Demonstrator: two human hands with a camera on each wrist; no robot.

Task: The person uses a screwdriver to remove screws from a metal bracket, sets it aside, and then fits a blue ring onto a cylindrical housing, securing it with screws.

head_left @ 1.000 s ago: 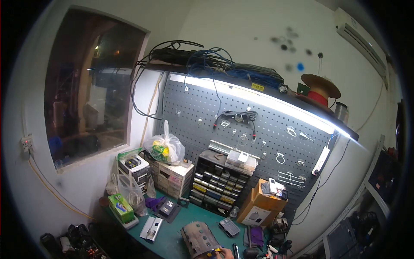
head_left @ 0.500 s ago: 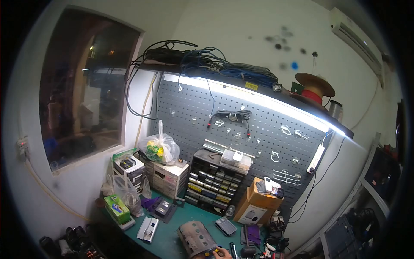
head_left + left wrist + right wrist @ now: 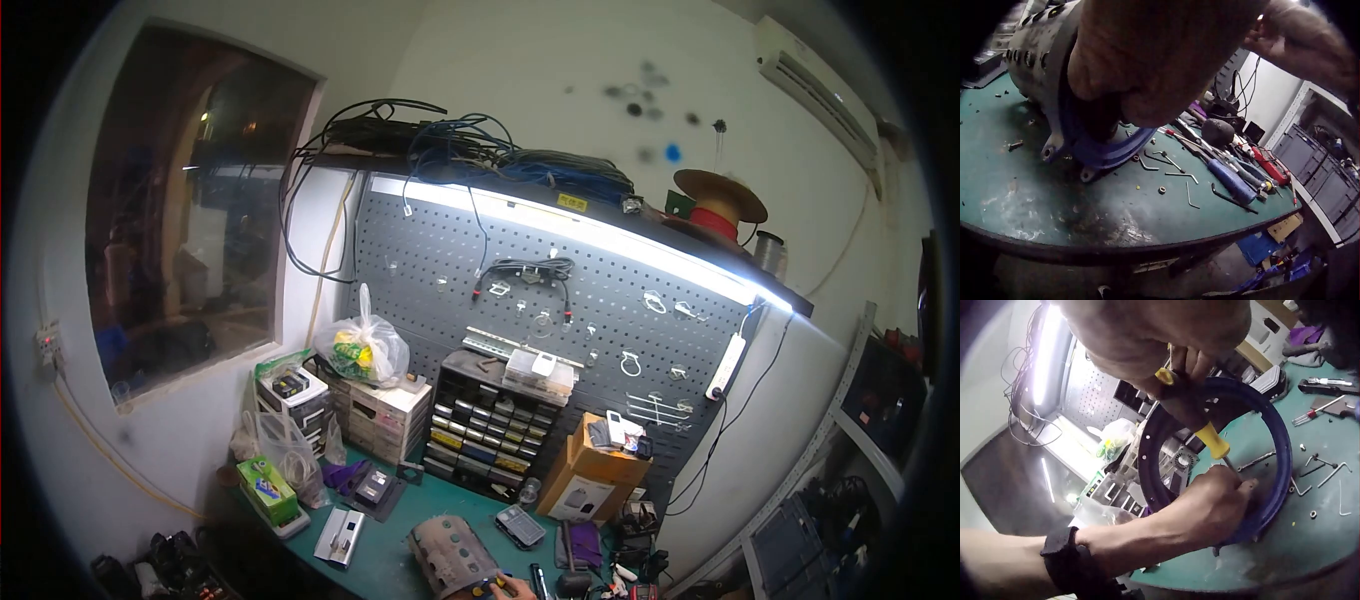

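A worn grey cylinder (image 3: 448,552) with rows of round holes lies on its side on the green bench. Its open end carries a blue ring (image 3: 1284,450), with small lugs showing in the left wrist view. My right hand (image 3: 1160,337) grips a screwdriver (image 3: 1212,439) with a yellow and black handle, its shaft pointing into the ring. My left hand (image 3: 1219,497) reaches inside the ring, fingers bent beside the screwdriver's shaft; I cannot tell whether it pinches something. The head view shows only the right hand (image 3: 515,589), at the bottom edge.
Hex keys (image 3: 1182,178), a nut (image 3: 1162,190) and a screw (image 3: 1016,145) are scattered near the ring. Hand tools, among them one with a blue handle (image 3: 1232,181), lie to the right. Behind stand a drawer cabinet (image 3: 485,425) and a cardboard box (image 3: 590,475).
The head view has shifted slightly, so the whole scene sits a little further left. The right hand stays at the cylinder's end with the screwdriver.
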